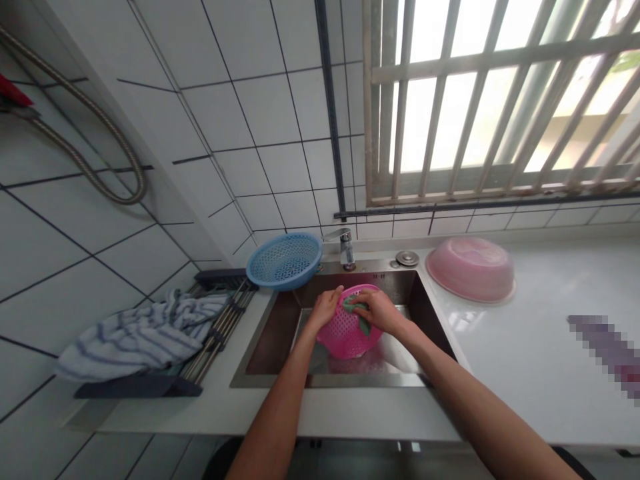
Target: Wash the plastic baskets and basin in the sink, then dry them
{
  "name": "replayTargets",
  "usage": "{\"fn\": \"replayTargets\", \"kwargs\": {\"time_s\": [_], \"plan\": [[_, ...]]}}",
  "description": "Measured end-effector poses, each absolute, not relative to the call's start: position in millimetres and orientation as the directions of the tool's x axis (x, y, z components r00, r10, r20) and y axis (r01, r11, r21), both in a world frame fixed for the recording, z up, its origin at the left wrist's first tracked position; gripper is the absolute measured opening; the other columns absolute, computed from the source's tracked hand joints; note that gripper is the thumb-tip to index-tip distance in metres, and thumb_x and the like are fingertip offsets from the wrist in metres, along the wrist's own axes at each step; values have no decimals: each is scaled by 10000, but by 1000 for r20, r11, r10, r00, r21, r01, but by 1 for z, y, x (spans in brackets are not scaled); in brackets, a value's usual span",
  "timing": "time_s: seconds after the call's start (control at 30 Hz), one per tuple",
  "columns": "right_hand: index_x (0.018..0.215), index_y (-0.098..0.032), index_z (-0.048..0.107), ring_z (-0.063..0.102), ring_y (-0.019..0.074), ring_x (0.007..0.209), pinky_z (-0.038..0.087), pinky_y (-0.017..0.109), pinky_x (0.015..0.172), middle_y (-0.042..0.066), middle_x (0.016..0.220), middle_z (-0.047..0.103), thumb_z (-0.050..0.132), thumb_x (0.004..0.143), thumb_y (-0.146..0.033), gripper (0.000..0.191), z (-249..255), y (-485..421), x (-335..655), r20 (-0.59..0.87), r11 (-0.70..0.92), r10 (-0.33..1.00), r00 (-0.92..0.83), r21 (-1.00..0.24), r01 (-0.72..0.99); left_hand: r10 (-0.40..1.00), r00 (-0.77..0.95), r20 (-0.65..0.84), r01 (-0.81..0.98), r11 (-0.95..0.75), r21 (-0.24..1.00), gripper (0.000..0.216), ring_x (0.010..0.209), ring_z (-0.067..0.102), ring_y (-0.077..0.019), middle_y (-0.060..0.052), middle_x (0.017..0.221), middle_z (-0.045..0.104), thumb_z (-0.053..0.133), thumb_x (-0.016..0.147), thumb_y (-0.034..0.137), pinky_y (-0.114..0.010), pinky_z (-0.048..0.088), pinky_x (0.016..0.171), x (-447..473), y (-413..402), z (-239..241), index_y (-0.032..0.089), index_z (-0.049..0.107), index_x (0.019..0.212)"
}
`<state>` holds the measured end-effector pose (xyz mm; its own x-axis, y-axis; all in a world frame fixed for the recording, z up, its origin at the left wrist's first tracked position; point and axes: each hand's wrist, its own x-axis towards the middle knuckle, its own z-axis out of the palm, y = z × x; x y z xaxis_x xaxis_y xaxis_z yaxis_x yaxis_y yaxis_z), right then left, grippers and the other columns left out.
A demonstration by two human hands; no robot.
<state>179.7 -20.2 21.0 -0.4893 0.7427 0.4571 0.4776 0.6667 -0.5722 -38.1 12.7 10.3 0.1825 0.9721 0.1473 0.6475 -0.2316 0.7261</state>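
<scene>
A bright pink plastic colander [345, 339] is tilted up inside the steel sink [265, 347], its holed side facing me. My left hand [327, 308] grips its rim at the upper left, thumb along the edge. In my right hand [379, 311] a green cloth [364, 325] is pinched and pressed against the colander's wall near the upper right rim. Part of the cloth hangs down below the fingers. The fingertips of my left hand are partly hidden behind the colander.
Behind the sink stands a chrome faucet [346, 250], with a blue basket [286, 260] to its left. A drain strainer [407, 258] and an upturned pink basin [471, 270] are at the right. A striped towel [145, 333] lies on a rack [220, 333] at the left.
</scene>
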Motion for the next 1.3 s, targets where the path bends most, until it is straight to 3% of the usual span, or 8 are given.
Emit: {"fn": "replayTargets", "kwargs": {"time_s": [0.13, 0.37, 0.6, 0.83, 1.07, 1.3], "plan": [[1093, -219, 804, 696, 196, 884, 512, 284, 853, 74, 998, 764, 713, 937, -220, 180, 19, -16, 186, 456, 588, 808, -374, -582, 561, 967, 203, 154, 665, -252, 703, 634, 674, 583, -213, -46, 639, 621, 318, 961, 685, -294, 351, 635, -35, 12, 9, 201, 526, 608], [1067, -229, 802, 710, 209, 956, 507, 287, 903, 58, 1030, 784, 723, 929, -200, 162, 19, -32, 158, 435, 711, 684, -586, -575, 404, 972, 181, 152, 666, -235, 708, 642, 653, 570, -206, -39, 625, 607, 303, 951, 698, -295, 347, 634, -37, 14, 5, 205, 527, 606], [1081, -211, 798, 688, 195, 880, 503, 286, 839, 69, 977, 751, 709, 938, -218, 168, 21, -15, 190, 450, 577, 815, -364, -587, 568, 972, 201, 122, 659, -227, 717, 631, 705, 593, -221, -49, 676, 646, 304, 952, 699, -295, 350, 653, -35, 12, 9, 204, 538, 639], [1076, -240, 803, 710, 208, 958, 516, 295, 908, 48, 1036, 785, 720, 931, -220, 169, 23, -31, 165, 413, 702, 675, -611, -616, 358, 981, 137, 138, 644, -194, 740, 659, 626, 508, -189, -17, 584, 535, 291, 915, 756, -294, 297, 606, -39, 15, 5, 213, 470, 586], [1081, -200, 793, 682, 198, 865, 518, 295, 833, 80, 992, 738, 671, 966, -265, 180, 22, -7, 205, 492, 546, 827, -271, -593, 592, 986, 93, 136, 533, -165, 830, 670, 637, 484, -182, 3, 590, 491, 301, 886, 811, -293, 355, 626, -36, 23, -7, 216, 467, 624], [1062, -219, 799, 702, 212, 937, 527, 326, 895, 71, 1079, 768, 693, 947, -265, 162, 11, -1, 204, 484, 534, 839, -248, -647, 544, 953, 258, 160, 455, -266, 850, 550, 805, 600, -215, -63, 826, 674, 397, 935, 653, -330, 478, 794, -42, 24, -3, 168, 612, 791]]}}
